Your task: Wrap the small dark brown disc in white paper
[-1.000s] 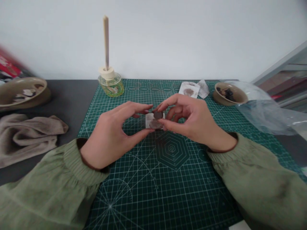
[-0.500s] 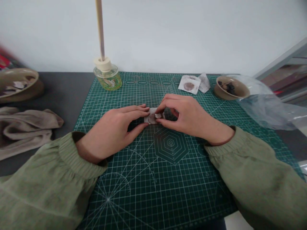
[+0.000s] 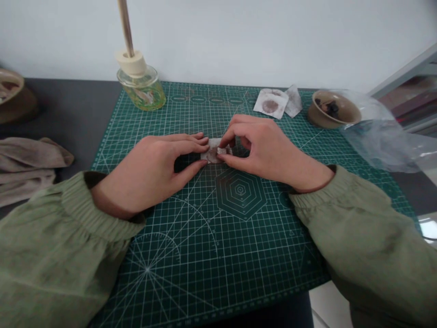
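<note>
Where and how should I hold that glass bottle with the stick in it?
Probably around the rounded body of the glass bottle, below its cream collar, coming from the near side: it stands upright on the cutting mat, and the wall rises behind it. I'd avoid the stick: thin and tall, it might slip out.

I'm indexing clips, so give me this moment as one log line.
Left hand: at stained white sheet | right hand: pinching small pale piece | sheet: on green mat
</note>
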`<state>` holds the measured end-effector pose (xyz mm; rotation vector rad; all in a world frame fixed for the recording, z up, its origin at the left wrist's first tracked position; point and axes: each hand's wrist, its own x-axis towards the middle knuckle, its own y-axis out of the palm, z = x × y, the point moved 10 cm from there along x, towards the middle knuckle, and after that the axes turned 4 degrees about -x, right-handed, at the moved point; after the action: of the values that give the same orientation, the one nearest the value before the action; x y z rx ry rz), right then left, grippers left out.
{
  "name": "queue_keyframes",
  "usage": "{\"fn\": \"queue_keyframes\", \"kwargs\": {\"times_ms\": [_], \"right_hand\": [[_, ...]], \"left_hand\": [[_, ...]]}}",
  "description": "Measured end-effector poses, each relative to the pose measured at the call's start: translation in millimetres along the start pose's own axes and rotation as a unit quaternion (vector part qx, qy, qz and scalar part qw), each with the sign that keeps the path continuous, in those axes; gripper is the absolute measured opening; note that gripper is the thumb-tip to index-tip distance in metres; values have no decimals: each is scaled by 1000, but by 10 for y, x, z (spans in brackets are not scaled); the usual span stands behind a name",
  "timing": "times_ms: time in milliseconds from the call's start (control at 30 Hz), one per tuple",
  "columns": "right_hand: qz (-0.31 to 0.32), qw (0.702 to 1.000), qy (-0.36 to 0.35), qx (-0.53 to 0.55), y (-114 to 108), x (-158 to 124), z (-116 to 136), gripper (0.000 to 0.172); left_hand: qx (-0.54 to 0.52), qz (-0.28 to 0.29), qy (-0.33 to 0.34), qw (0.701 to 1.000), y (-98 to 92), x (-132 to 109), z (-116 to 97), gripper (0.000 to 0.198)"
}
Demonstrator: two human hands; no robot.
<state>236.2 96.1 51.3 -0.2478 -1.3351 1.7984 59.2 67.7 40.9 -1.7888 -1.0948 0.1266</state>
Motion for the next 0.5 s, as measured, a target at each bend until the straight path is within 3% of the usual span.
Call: {"fn": "queue_keyframes", "kwargs": {"times_ms": [233, 500], "right_hand": [[33, 999, 21, 16, 43, 13, 6, 9], [25, 999, 31, 9, 51, 34, 11, 12]], "left_hand": [[-1, -2, -22, 1000, -12, 1, 12, 32], [36, 17, -43, 998, -12, 30, 7, 39]]}}
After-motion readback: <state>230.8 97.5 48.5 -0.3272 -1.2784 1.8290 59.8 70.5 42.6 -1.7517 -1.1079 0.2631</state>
